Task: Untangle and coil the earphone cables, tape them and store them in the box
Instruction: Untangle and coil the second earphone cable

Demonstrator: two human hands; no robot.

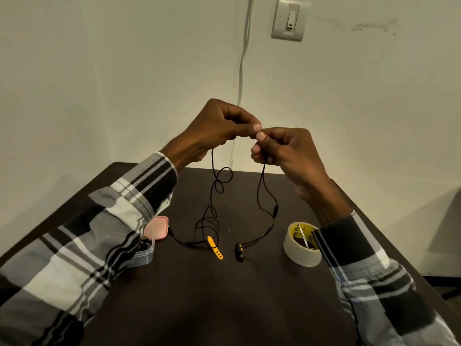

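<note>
A dark brown table (224,295) stands against a pale wall. On its left lies a clear box (143,255) with a pink lid (159,227) just behind it. Near the middle rest a yellow cable strap (215,247) and black earbuds (239,250). A tape roll (299,248) sits on the right.

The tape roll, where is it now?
In the head view, the tape roll stands on the dark table at the right, beside the earbuds.

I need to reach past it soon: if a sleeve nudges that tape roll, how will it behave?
The tape roll lies flat on the dark table, so it should slide, not roll. Its hollow core suggests it is light and easily shoved. The right sleeve already overlaps it in view.
</note>
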